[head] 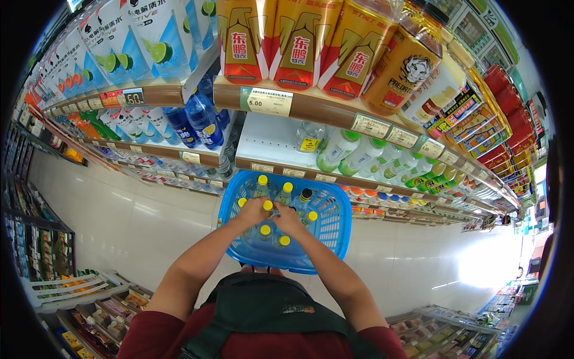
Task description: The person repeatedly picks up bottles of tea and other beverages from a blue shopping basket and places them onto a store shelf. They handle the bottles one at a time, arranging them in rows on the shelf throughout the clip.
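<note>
A blue plastic basket (pixel 344 224) stands before me, below the shelf front. Several clear bottles with yellow caps stand in it, and one bottle with a black cap (pixel 306 195) is among them. Over the middle of the basket, my left hand (pixel 254 212) grips a yellow-capped bottle (pixel 267 206) just below its cap. From the other side, my right hand (pixel 287 220) has its fingers around the same bottle. The hands hide most of this bottle's body. Nearer to me are two more yellow-capped bottles, one on the left (pixel 265 231) and one on the right (pixel 284 241).
Above the basket is a drinks shelf (pixel 318 112) with price tags along its brown edge. Green-capped bottles (pixel 341 150) and a lone clear bottle (pixel 310 136) stand on the lower level. Energy drink cartons (pixel 296 49) line the upper one. Snack bins (pixel 114 309) lie behind me on the left.
</note>
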Available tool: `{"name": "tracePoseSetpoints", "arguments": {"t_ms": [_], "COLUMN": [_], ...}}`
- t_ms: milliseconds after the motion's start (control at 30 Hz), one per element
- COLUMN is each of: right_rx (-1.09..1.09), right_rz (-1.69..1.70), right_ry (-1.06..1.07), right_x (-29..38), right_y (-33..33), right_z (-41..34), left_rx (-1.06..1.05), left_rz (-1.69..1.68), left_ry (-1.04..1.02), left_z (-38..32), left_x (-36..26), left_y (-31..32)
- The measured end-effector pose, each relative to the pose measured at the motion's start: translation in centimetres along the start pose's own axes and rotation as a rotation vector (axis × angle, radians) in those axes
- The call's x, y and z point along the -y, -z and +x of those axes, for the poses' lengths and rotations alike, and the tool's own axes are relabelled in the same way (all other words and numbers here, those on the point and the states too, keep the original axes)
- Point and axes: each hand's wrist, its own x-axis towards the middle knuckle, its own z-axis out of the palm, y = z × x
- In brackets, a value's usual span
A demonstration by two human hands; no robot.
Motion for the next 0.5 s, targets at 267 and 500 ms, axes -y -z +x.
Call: {"name": "tracePoseSetpoints", "arguments": {"t_ms": [267,500], "right_rx": [-0.285,-0.533], "right_rz": [-0.097,-0.219], "right_ry": [0.226,0.526], "right_x": [8.4,16.6], "right_y": [5.8,14.6], "right_z": [-3.5,-4.2], "left_rx": [-0.084,-0.293], "left_rz": [0.044,-0.157], "left_ry": [-0.2,-0.4], "left_z": [-3.1,-6.0], "left_x": [-12.4,-20.7], "left_y": [10.6,16.7]}}
